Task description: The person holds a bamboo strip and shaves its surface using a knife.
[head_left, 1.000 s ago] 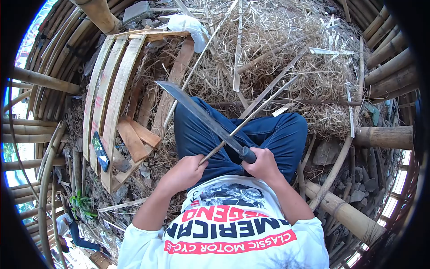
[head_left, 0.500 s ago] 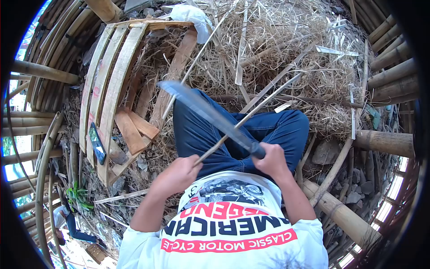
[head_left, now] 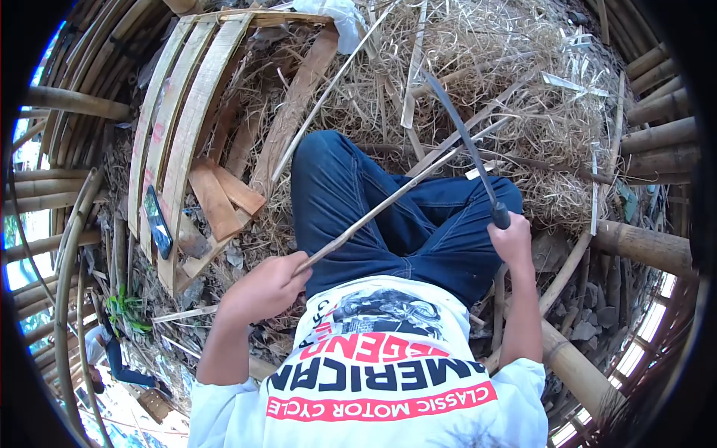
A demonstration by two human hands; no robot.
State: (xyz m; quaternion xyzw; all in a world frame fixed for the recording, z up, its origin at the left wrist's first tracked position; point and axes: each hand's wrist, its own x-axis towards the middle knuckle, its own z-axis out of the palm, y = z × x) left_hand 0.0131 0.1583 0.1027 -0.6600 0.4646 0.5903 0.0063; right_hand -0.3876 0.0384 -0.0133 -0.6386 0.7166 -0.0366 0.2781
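Note:
My left hand (head_left: 265, 287) is closed around the lower end of a thin bamboo strip (head_left: 366, 219), which slants up to the right over my crossed legs (head_left: 336, 187) in blue jeans. In my right hand (head_left: 512, 240) I grip the dark handle of a machete (head_left: 478, 164). Its long, slightly curved blade points up and left, crossing over the strip near its far part in this view. The right hand is out to the right, beside my right knee.
Curly bamboo shavings (head_left: 478, 82) cover the ground ahead. At the left are wooden slats (head_left: 196, 112) with a phone (head_left: 157, 222) on them, beside short reddish boards (head_left: 216, 198). Thick bamboo poles (head_left: 642, 246) stand at the right. Another person (head_left: 119, 362) is at the lower left.
My right hand has swung the machete up and to the right, away from the middle of the strip. My left hand has shifted slightly left, still holding the strip.

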